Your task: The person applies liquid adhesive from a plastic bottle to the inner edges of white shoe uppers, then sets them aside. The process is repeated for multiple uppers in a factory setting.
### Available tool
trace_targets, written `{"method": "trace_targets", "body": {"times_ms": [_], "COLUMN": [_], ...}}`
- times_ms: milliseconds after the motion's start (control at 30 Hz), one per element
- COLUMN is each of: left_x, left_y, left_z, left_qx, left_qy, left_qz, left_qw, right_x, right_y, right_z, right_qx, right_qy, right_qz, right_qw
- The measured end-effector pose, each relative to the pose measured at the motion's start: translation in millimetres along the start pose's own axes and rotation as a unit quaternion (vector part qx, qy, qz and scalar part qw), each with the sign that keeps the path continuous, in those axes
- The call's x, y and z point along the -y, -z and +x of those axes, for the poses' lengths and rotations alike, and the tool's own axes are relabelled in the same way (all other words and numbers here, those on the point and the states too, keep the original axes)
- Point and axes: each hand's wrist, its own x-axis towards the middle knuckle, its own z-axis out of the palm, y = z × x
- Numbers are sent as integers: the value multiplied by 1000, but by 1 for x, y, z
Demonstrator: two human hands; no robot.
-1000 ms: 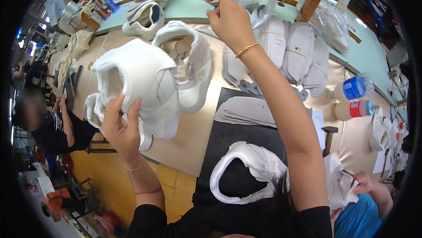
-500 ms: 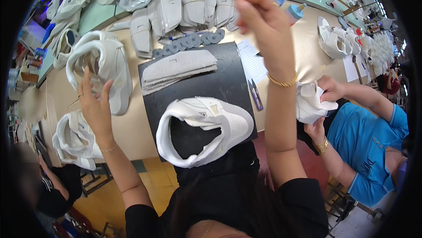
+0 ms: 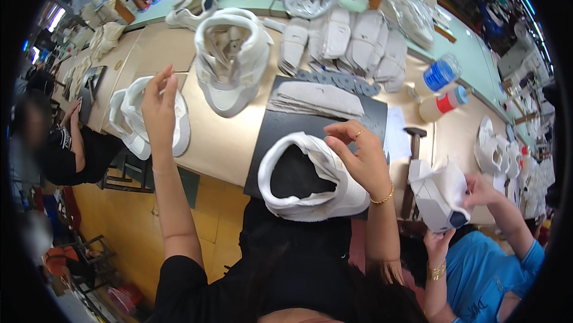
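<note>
A white shoe upper [image 3: 352, 201] lies on a black board [image 3: 258, 171] in front of me, its wide opening showing the board through it. My right hand [image 3: 364, 159] hovers at its right side, fingers loosely bent and apart, holding nothing. My left hand [image 3: 158, 108] is raised at the left with its fingers stretched and nothing seen in them. Behind it, white shoe uppers [image 3: 182, 123] rest at the table's edge. A nested stack of larger white uppers [image 3: 230, 93] stands between that hand and the board.
Flat grey pieces [image 3: 319, 99] are stacked on the board, with small grey parts [image 3: 343, 80] and tied bundles [image 3: 363, 39] beyond. Two bottles [image 3: 444, 105], a hammer [image 3: 412, 168] and a paper sheet [image 3: 395, 135] are to the right. A co-worker in blue [image 3: 492, 269] holds another upper [image 3: 439, 195].
The view has swung left, so the table appears shifted right. My right hand has come down from above the grey pieces to the upper. My left hand has moved away from the nested stack.
</note>
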Motion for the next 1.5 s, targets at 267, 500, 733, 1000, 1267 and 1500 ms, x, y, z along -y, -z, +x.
{"method": "trace_targets", "body": {"times_ms": [267, 500, 733, 1000, 1267, 1500], "left_x": [148, 213, 197, 206, 209, 211], "left_y": [-39, -99, -87, -91, -76, -91], "left_z": [166, 184, 175, 172, 162, 162], "left_qx": [114, 225, 251, 278, 271, 314], "left_qy": [236, 213, 159, 90, 1, -28], "left_qz": [-176, -135, -76, 77, 110, 247], "left_qw": [949, 941, 952, 953, 956, 916], "right_x": [22, -1, -31, -23, -28, -27], "right_y": [-8, -27, -25, -19, -17, -15], "right_z": [61, 89, 82, 75, 69, 68], "right_qx": [54, 58, 95, 66, 60, 69], "right_qy": [23, 47, -27, -55, -72, -60], "right_qz": [-15, -84, -112, -108, -98, -117], "right_qw": [998, 994, 989, 990, 991, 989]}}
